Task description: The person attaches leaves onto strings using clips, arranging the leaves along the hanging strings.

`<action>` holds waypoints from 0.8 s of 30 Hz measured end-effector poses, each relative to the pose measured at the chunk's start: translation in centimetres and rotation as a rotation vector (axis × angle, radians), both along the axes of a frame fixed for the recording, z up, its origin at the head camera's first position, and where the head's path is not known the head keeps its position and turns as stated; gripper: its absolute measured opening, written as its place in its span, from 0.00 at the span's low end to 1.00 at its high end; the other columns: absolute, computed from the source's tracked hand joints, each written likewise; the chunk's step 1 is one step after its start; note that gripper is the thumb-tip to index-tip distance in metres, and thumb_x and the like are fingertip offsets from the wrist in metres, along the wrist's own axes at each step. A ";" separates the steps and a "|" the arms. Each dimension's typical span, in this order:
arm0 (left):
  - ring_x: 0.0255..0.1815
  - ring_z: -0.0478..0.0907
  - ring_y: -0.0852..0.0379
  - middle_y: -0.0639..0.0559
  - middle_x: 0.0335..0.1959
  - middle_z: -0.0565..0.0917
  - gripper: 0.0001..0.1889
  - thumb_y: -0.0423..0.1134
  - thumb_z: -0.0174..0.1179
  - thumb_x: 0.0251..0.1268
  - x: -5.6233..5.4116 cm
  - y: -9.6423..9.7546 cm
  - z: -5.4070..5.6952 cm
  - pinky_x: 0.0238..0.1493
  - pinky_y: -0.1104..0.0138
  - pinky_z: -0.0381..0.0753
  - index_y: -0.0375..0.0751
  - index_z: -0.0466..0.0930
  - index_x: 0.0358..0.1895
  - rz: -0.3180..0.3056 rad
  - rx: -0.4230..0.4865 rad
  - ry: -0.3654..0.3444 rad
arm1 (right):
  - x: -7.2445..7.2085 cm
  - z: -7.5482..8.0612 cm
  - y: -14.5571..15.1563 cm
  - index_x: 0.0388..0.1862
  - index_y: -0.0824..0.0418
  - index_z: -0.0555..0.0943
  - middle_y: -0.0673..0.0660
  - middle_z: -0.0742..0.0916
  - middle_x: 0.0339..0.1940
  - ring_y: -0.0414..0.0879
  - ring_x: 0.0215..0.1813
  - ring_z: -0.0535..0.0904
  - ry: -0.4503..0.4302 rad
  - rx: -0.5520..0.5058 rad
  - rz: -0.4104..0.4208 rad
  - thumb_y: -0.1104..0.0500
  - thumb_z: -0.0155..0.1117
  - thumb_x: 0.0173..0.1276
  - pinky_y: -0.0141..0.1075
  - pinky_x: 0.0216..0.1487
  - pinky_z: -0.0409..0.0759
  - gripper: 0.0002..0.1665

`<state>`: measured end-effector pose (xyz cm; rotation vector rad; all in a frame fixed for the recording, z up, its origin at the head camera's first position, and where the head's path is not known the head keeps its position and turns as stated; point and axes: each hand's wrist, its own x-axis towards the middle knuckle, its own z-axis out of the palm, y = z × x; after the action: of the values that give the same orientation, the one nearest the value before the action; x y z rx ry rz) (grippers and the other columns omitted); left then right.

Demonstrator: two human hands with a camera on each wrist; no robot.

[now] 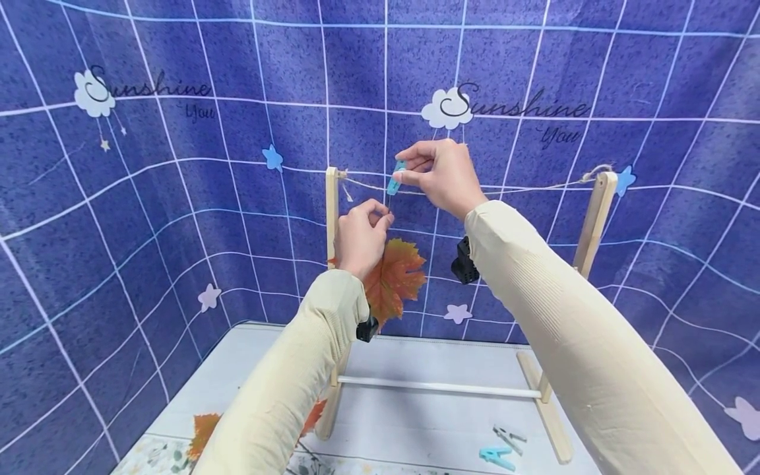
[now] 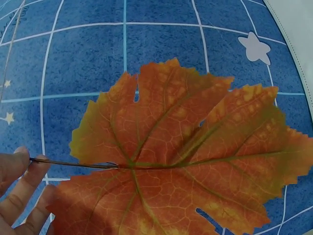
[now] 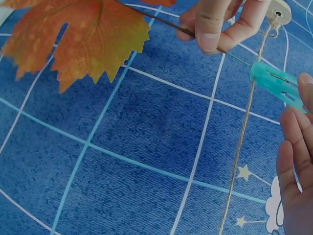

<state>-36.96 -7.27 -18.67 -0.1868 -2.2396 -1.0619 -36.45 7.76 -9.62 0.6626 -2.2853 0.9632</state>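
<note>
An orange-red artificial leaf (image 2: 195,147) hangs below my left hand (image 1: 362,237), whose thumb and finger pinch its thin dark stem (image 3: 171,25). Just above, my right hand (image 1: 445,175) pinches a turquoise clothespin (image 3: 279,83) between thumb and fingers. The clothespin sits at the twine (image 3: 242,137), its nose end over the line, with the stem's thin tip reaching it. Whether the clothespin's jaws grip the stem cannot be told. The twine runs between two upright wooden posts, the left post (image 1: 332,218) close to my left hand.
On the white table (image 1: 445,359) lie a turquoise clothespin (image 1: 497,456) and a grey clothespin (image 1: 509,438). More orange leaves (image 1: 204,432) lie by my left sleeve. A white rod (image 1: 439,386) joins the stand's feet; the right post (image 1: 596,224) rises beyond my right arm. A blue gridded cloth hangs behind.
</note>
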 end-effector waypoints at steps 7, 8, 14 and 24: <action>0.31 0.81 0.55 0.55 0.30 0.87 0.05 0.44 0.63 0.73 0.0 -0.1 0.0 0.38 0.56 0.78 0.50 0.87 0.43 0.007 -0.006 -0.014 | -0.1 0.0 0.2 0.58 0.58 0.86 0.56 0.90 0.44 0.47 0.47 0.86 -0.023 0.054 0.002 0.55 0.72 0.69 0.51 0.78 0.27 0.20; 0.31 0.80 0.55 0.55 0.30 0.87 0.05 0.44 0.63 0.73 0.0 -0.1 0.0 0.38 0.56 0.78 0.50 0.87 0.43 0.003 -0.006 -0.018 | -0.1 0.0 0.2 0.59 0.59 0.86 0.56 0.90 0.44 0.47 0.47 0.86 -0.026 0.058 0.002 0.55 0.72 0.70 0.52 0.78 0.26 0.20; 0.31 0.80 0.55 0.54 0.31 0.88 0.06 0.43 0.62 0.74 0.1 0.0 -0.1 0.37 0.58 0.77 0.49 0.86 0.43 -0.010 -0.001 -0.034 | 0.0 0.0 0.2 0.59 0.59 0.85 0.56 0.90 0.43 0.48 0.47 0.86 -0.035 0.068 0.009 0.54 0.72 0.70 0.54 0.77 0.24 0.21; 0.34 0.82 0.55 0.55 0.33 0.89 0.07 0.44 0.61 0.75 0.2 0.0 -0.5 0.36 0.59 0.77 0.49 0.86 0.45 -0.024 -0.003 -0.035 | 0.3 0.1 0.2 0.63 0.59 0.83 0.57 0.89 0.48 0.49 0.49 0.85 -0.083 0.077 0.032 0.55 0.72 0.69 0.50 0.78 0.52 0.25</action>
<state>-36.75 -7.23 -19.20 -0.1986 -2.2751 -1.0830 -36.20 8.00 -9.51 0.7057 -2.4022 0.9374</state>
